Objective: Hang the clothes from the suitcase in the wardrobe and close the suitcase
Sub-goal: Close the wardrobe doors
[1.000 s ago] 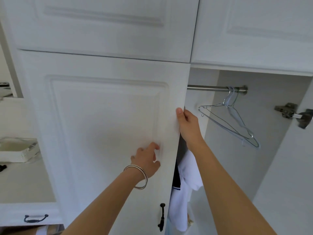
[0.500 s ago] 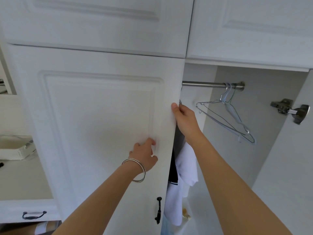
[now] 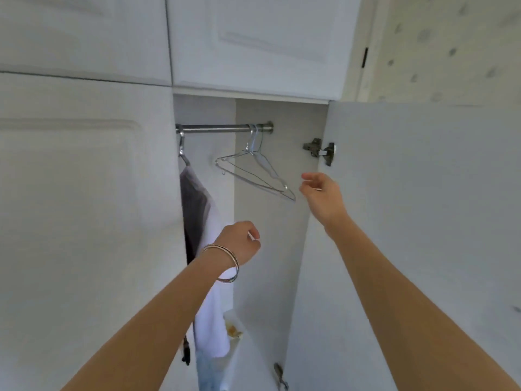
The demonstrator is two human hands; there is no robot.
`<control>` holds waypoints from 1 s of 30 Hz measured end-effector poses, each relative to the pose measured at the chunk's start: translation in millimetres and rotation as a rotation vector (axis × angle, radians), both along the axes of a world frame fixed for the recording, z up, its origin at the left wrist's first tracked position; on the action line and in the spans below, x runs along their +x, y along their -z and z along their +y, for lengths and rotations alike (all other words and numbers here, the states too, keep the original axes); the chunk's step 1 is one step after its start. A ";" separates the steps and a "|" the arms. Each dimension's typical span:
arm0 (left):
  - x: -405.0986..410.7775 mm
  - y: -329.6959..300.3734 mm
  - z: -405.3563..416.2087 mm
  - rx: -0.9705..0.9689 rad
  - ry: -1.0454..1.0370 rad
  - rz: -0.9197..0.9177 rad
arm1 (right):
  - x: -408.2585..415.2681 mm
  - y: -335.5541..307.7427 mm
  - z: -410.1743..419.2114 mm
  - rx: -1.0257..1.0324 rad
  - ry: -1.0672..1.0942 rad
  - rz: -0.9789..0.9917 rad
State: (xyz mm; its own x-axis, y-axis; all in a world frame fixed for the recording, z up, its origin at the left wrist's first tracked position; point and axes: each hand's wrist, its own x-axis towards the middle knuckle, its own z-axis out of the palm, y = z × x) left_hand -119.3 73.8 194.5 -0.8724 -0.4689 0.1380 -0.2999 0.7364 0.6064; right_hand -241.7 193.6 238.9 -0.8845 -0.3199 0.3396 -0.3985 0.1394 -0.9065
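A person reached with both arms into an open wardrobe point(image 3: 270, 249), where two empty wire hangers point(image 3: 255, 173) hung together near the right end of a metal rail point(image 3: 222, 127). The right hand point(image 3: 322, 197), raised with fingers loosely curled and gripping nothing, hovered just beside the lower right tip of the hangers, apart from them, in front of the open right door point(image 3: 423, 221) and below its hinge point(image 3: 320, 150). The left hand point(image 3: 241, 244), lower and nearer the middle of the opening, was loosely curled too, with nothing in it; bangles point(image 3: 225, 263) circled its wrist. To its left, at the rail's other end, a dark and white garment point(image 3: 203, 235) hung on another hanger, partly hidden by the closed left door point(image 3: 84, 221); pale blue fabric point(image 3: 208, 371) showed below it. The suitcase was out of view. Upper cabinet doors point(image 3: 253, 43) stood shut above, and spotted wallpaper point(image 3: 451, 46) showed at the upper right.
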 end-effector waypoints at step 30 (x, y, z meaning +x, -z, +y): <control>-173.5 -4.6 297.2 0.111 0.693 0.042 | -86.4 32.5 296.7 0.064 0.487 -0.191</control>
State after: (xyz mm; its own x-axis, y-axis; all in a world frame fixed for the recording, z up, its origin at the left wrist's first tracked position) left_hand -292.8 371.1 199.2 -0.9703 0.1798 0.1617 0.2415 0.6824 0.6900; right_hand -328.2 490.3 206.4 -0.9801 0.1285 0.1514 -0.1027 0.3246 -0.9403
